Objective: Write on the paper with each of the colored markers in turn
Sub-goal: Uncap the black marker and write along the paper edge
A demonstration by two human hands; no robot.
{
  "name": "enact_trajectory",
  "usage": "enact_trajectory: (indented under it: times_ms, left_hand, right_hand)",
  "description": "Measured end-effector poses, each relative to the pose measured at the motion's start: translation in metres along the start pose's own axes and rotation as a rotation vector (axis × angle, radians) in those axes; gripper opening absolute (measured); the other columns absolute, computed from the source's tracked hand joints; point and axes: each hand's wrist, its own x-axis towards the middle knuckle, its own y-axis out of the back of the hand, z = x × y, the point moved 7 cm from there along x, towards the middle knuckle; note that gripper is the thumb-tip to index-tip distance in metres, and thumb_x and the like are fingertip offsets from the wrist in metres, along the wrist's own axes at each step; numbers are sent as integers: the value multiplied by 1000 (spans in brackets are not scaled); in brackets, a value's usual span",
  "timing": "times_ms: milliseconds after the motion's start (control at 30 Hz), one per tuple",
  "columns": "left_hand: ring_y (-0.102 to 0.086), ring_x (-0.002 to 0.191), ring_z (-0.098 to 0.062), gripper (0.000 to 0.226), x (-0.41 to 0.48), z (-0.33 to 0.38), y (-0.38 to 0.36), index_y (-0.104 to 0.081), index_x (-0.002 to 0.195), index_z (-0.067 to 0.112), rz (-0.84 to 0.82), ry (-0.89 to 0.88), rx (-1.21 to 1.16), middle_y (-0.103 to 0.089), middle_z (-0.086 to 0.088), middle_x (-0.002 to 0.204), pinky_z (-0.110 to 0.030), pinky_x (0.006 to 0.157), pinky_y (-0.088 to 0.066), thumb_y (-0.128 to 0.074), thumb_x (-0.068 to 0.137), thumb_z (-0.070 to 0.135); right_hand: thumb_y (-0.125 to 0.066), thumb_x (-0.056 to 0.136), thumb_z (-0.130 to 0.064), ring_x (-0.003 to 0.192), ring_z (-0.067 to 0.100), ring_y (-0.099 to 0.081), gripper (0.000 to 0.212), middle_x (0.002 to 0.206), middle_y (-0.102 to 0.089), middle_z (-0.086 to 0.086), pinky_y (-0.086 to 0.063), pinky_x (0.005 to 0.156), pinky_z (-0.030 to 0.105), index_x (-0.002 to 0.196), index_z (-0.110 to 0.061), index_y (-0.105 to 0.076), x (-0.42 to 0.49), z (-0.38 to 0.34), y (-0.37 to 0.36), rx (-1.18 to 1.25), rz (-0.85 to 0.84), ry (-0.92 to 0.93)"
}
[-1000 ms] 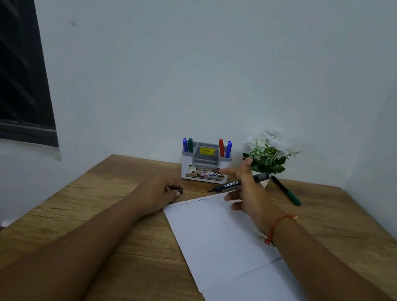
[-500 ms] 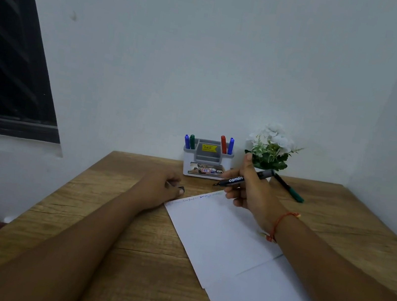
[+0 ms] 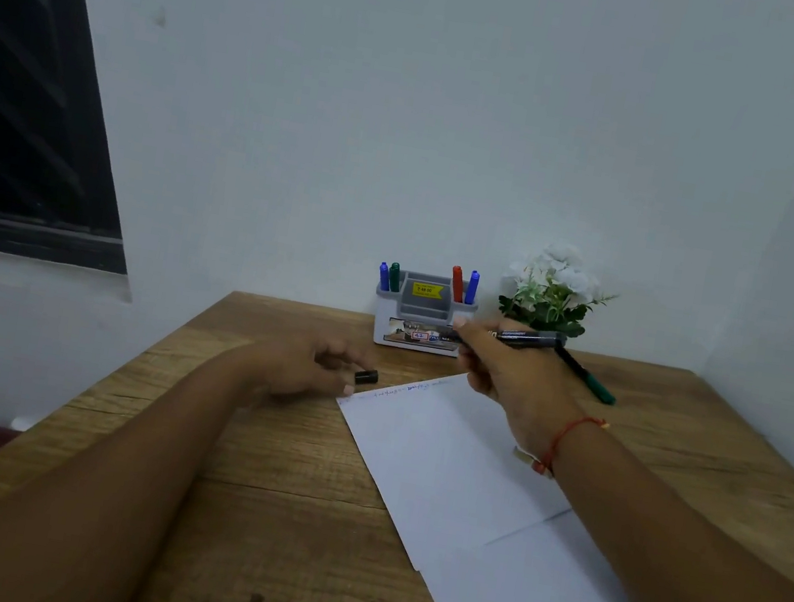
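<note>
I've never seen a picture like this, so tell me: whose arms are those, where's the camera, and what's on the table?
No machine here, just a person's two arms. The camera sits on their head, so you see what they see. The right hand holds a black marker near the top of a white paper on a wooden table. The left hand pinches a small black cap. At the back stands a holder of colored markers, beside a plant with white flowers. One green marker lies on the table.
</note>
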Motion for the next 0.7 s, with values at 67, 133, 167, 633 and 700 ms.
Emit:
enact_trajectory:
  times_ms: [67,133,167,633,700]
  left_hand:
    - [-47,121,-7,35,1,-2,0,-66,116,44,10,5,12,-57,11,129,-32,104,-35,-74,85,28]
    - [-49,121,-7,33,3,-4,-1,-67,112,47,21,2,6,-58,11,128,-34,106,-36,-75,82,35]
    - [-49,121,-8,32,3,-4,-2,-67,112,48,32,-4,2,-59,10,128,-35,106,-36,-75,82,38]
    - [-51,114,-13,64,15,3,-13,-41,141,37,130,-78,147,-52,6,126,-29,98,-42,-71,84,42]
    - [-51,112,-12,66,16,3,-13,-41,142,32,140,-68,152,-53,6,124,-27,97,-41,-71,84,43]
  right_hand:
    - [-78,89,-26,67,10,-63,13,74,-70,5,-53,59,22,93,-14,-75,-1,8,-9,-60,-23,-20]
    - [-78,89,-25,70,12,-64,10,77,-71,8,-54,60,22,90,-15,-76,2,14,-10,-142,-3,-24]
    - [-78,89,-25,70,13,-64,11,78,-72,9,-54,59,22,91,-14,-76,3,15,-7,-165,21,-26]
    - [-71,85,-20,70,14,-65,14,81,-77,16,-54,63,25,85,-7,-76,33,39,41,-456,194,-99]
    - [-72,83,-23,71,17,-67,22,81,-79,13,-58,71,35,82,-1,-77,36,41,43,-478,208,-97]
